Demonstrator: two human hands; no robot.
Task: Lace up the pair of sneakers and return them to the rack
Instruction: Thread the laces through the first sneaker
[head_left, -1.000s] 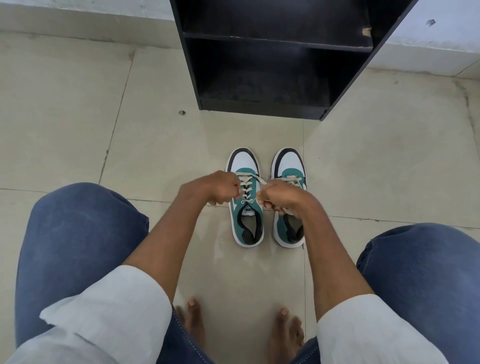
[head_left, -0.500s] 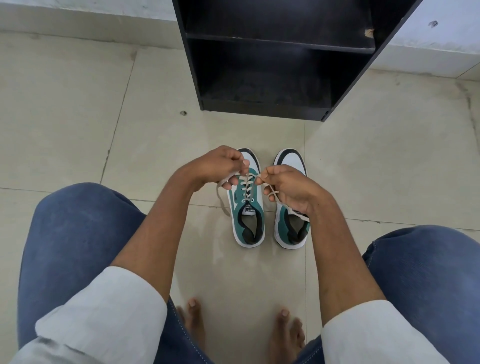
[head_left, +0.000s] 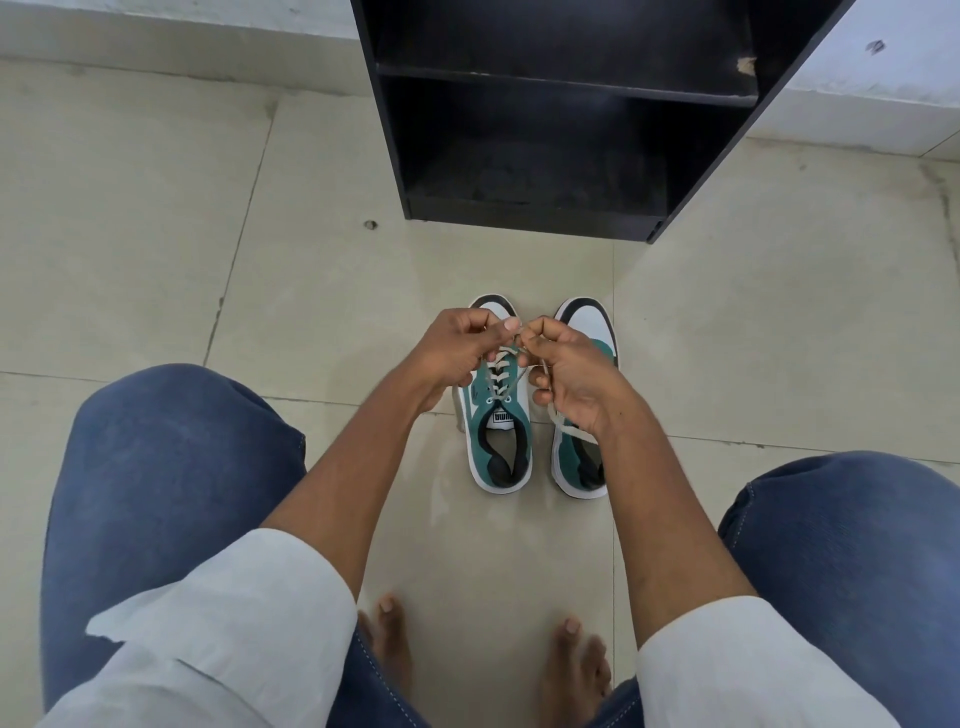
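Two green-and-white sneakers stand side by side on the tiled floor, toes toward the rack. Over the left sneaker (head_left: 500, 447) my left hand (head_left: 462, 348) and my right hand (head_left: 569, 371) almost touch, each pinching an end of its cream shoelace (head_left: 501, 371) above the toe. The lace runs crossed through the eyelets down to the tongue. My right hand covers the middle of the right sneaker (head_left: 584, 467), where a loose lace lies across its opening. The black rack (head_left: 561, 218) stands just beyond, its shelves bare.
My knees in blue jeans frame the scene on both sides, with my bare feet (head_left: 395, 644) below. A white wall base (head_left: 156, 31) runs behind the rack. A small dark spot (head_left: 370, 225) marks the floor to the left of the rack.
Both hands rose from beside the eyelets and drew together above the left sneaker's toe, pulling the lace ends up and forward.
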